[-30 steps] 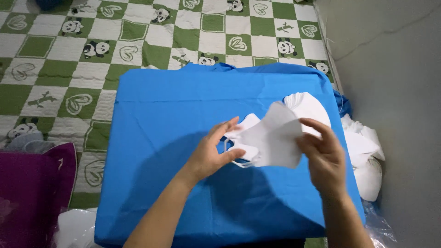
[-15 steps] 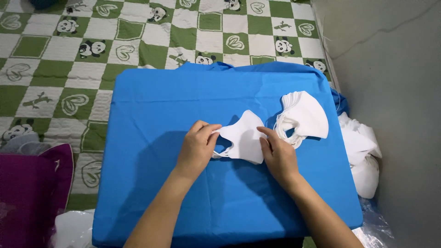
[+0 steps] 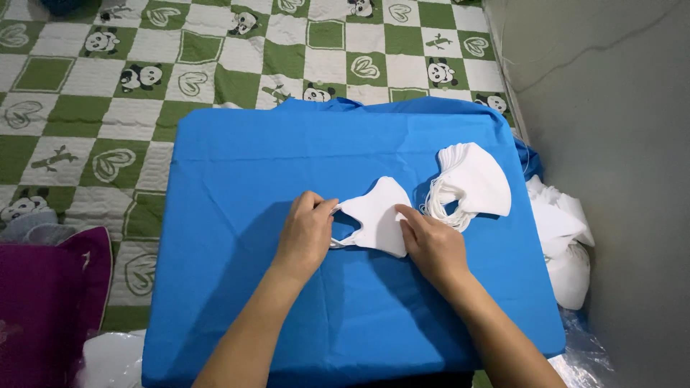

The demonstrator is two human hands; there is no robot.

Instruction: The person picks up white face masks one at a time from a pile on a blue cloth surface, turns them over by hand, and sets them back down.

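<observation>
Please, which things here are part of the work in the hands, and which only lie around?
In the work: white mask, left hand, right hand, mask stack, blue cloth.
Lying around: panda quilt, purple fabric, white pile.

White face mask [image 3: 377,219] lies flat, folded, mid blue cloth [image 3: 251,165]. Ear loop at its left end.

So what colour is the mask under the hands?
White, the mask lies on a blue cloth; the head view shows it.
</observation>
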